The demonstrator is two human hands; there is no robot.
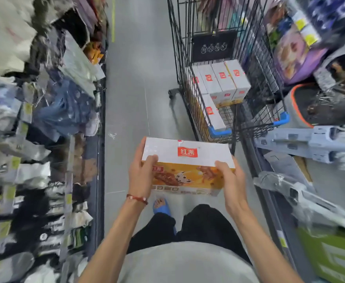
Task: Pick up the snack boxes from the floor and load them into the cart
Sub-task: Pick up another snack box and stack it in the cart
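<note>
White-and-orange snack box (pixel 188 154) held above the floor (pixel 130 99), near the cart (pixel 220 132).
Your left grip (pixel 141 176) and right grip (pixel 232 180) clasp its two ends; matching boxes (pixel 222 80) stand packed in the cart, far right.

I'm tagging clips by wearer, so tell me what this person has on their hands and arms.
No sleeves or gloves are in view: the left hand and the right hand are both uncovered. A thin red cord bracelet circles the left wrist. The right wrist wears nothing.
</note>
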